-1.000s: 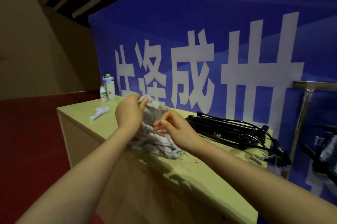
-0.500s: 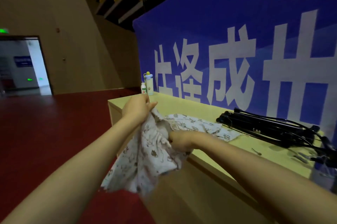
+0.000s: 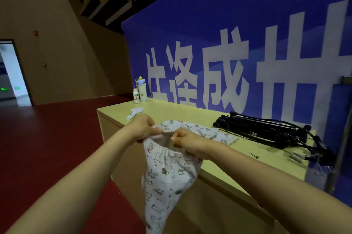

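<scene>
A small white garment with a cat print (image 3: 163, 180) hangs in front of the pale wooden table (image 3: 190, 113). Its elastic waistband is stretched between my hands. My left hand (image 3: 142, 128) pinches the band at its left end. My right hand (image 3: 187, 139) pinches it at the right, fingers curled over the edge. The rest of the garment hangs down past the table's front edge. A second white cloth with a leaf print (image 3: 202, 131) lies flat on the table just behind my hands.
A folded black tripod with cables (image 3: 266, 131) lies at the table's right. Two bottles (image 3: 140, 92) stand at the far left corner, a white handheld fan (image 3: 135, 112) near them. A small dark clip (image 3: 254, 154) lies loose. A blue banner (image 3: 228, 43) backs the table.
The crumpled clothes on the table were pulled apart. The cat-print garment was lifted off the front edge and both hands shifted to its waistband, stretching it. My view swung left.
</scene>
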`<state>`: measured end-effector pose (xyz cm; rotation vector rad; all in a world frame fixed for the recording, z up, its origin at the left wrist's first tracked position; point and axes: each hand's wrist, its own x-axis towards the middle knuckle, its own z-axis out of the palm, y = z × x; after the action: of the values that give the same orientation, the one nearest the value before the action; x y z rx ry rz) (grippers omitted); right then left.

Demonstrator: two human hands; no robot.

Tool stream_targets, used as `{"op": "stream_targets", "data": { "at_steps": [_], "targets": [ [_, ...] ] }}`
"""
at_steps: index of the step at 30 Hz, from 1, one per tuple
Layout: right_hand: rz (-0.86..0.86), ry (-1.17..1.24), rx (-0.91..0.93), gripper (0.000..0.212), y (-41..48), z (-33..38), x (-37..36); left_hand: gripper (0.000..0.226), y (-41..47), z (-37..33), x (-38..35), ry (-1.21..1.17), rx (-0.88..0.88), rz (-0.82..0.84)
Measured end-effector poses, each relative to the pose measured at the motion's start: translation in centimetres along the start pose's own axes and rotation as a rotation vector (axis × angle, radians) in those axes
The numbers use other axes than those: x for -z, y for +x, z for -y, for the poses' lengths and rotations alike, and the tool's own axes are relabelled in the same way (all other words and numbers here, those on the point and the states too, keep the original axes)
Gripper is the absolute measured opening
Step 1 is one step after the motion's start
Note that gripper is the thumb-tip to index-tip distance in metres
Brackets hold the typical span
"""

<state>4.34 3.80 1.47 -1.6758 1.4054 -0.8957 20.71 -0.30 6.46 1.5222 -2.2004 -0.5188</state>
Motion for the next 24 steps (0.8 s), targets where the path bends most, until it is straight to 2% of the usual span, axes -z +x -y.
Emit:
{"op": "stream_targets", "data": {
  "at_steps": [3, 5, 9, 13, 17, 19, 24],
  "targets": [
    [-0.071, 0.306, -0.029, 0.022, 0.4, -0.5, 0.3, 0.051, 0.3, 0.1, -0.7, -0.034, -0.011, -0.078],
    [-0.076, 0.403, -0.025, 0.023, 0.8, -0.5, 0.4, 0.051, 0.5, -0.1, -1.2, -0.134, -0.002, -0.104],
    [-0.105, 0.315, 0.017, 0.024, 1.5, -0.5, -0.1, 0.052, 0.6, -0.8, -1.9, -0.182, -0.028, -0.164],
    [-0.195, 0.034, 0.033, 0.026, 2.9, -0.5, -1.0, 0.052, 0.9, -1.5, -2.3, -0.149, -0.07, -0.198],
    [-0.184, -0.118, 0.054, 0.02, 3.2, -0.6, -1.4, 0.051, 1.7, -1.1, -2.8, -0.152, -0.061, -0.215],
    [-0.231, -0.118, 0.062, 0.022, 3.0, -1.1, -1.0, 0.049, 2.6, -0.8, -3.5, -0.219, -0.022, -0.222],
    [-0.476, 0.081, 0.078, 0.027, 1.9, -3.1, 3.5, 0.05, 5.3, -2.2, -6.5, -0.481, 0.047, -0.193]
  ]
}}
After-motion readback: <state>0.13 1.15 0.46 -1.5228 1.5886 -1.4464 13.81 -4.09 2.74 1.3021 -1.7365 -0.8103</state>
